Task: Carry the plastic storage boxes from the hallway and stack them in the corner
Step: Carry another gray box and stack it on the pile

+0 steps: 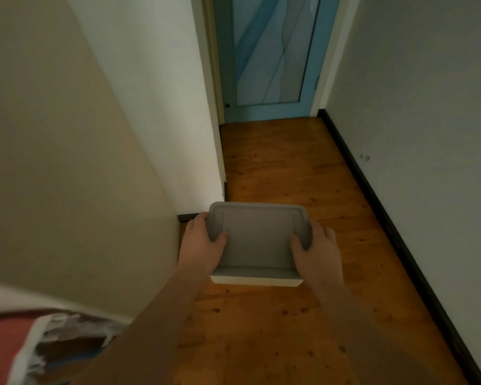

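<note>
A grey plastic storage box (257, 240) with a flat lid is held out in front of me, above the wooden floor. My left hand (202, 247) grips its left end, thumb on the lid. At the box's right end my right hand (315, 252) holds on the same way. A white edge (254, 277) shows under the box's near side; I cannot tell whether it is part of the box or a second thing.
I am in a narrow hallway with a wooden floor (289, 168). A blue glazed door (270, 59) closes the far end. A white wall corner (220, 187) juts in on the left, and a wall with black skirting (372, 190) runs along the right.
</note>
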The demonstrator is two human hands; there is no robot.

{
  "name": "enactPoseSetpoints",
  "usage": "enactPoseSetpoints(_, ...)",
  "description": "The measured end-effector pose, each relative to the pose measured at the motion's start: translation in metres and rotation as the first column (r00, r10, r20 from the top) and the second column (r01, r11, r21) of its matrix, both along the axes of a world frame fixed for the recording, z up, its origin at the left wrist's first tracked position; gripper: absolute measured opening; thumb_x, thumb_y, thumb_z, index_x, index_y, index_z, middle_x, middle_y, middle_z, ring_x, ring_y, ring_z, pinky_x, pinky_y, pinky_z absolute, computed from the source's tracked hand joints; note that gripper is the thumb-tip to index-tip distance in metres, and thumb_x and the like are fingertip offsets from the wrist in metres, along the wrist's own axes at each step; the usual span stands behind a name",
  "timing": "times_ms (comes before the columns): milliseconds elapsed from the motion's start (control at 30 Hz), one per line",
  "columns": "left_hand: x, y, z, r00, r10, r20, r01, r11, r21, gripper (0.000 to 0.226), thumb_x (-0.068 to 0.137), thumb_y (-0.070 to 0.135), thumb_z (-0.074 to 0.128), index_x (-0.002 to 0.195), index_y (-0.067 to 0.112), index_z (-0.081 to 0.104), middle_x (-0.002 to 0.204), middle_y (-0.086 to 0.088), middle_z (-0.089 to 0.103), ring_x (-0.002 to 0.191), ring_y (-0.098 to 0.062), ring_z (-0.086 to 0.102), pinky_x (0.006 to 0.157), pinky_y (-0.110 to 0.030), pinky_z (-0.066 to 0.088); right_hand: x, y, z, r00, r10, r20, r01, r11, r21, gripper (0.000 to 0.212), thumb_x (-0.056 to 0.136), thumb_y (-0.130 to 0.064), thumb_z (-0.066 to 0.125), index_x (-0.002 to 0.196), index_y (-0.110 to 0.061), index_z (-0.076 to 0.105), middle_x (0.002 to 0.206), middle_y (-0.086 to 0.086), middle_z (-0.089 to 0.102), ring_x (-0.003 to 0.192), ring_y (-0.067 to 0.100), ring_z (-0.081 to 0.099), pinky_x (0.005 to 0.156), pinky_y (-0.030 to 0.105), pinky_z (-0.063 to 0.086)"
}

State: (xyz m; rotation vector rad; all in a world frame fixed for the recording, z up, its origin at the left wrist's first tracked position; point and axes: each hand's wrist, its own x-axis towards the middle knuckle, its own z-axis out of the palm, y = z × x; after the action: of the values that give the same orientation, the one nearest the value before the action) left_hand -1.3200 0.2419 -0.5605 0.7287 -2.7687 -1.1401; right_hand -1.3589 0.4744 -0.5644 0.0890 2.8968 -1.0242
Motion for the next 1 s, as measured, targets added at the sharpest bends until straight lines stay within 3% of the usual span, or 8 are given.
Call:
enactPoseSetpoints(133,0.036,-0.005,0.053,0.998,0.006,-0.059,-0.006,1.000,-0.004,0.068,0.090,0.043,0.062,0.145,0.018,0.034,0.140,-0.002,0.043,0.124,-0.020,0.046,0.105,-0.036,0.040,0.024,-0.011,0.044,0.998,0.008,-0.066,-0.009,1.000,-0.015,0.059,0.094,-0.045,0.054,0.145,-0.019,0.039,0.137,0.005,0.041,0.114,0.024,0.052,0.089,0.035,0.048)
enactPoseSetpoints(367,0.105,-0.024,0.121,0.982,0.031,-0.184,-0.032,0.999,-0.007,0.065,0.088,0.042,0.065,0.142,0.016,0.040,0.137,-0.001,0.046,0.120,-0.018,0.049,0.102,-0.030,0.040,0.080,-0.037,0.113,0.983,0.008,-0.183,-0.022,0.997,-0.075,0.058,0.094,-0.039,0.057,0.145,-0.017,0.041,0.141,0.006,0.041,0.122,0.022,0.048,0.094,0.031,0.042)
enactPoseSetpoints(833,0.287,-0.048,0.286,0.913,0.136,-0.384,-0.162,0.986,-0.036,0.060,0.088,0.036,0.065,0.141,0.017,0.043,0.129,0.001,0.057,0.115,-0.018,0.054,0.087,-0.024,0.039,0.245,-0.075,0.280,0.924,0.079,-0.375,-0.125,0.987,-0.099,0.054,0.094,-0.031,0.060,0.141,-0.009,0.047,0.138,0.011,0.046,0.117,0.022,0.050,0.088,0.023,0.036)
enactPoseSetpoints(1000,0.336,-0.051,0.336,0.884,0.200,-0.422,-0.234,0.972,-0.030,0.060,0.086,0.036,0.067,0.139,0.017,0.046,0.130,-0.001,0.058,0.114,-0.021,0.054,0.094,-0.034,0.045,0.282,-0.081,0.336,0.880,0.129,-0.457,-0.192,0.977,-0.095,0.050,0.092,-0.027,0.060,0.137,-0.007,0.052,0.130,0.012,0.051,0.107,0.017,0.051,0.086,0.021,0.036)
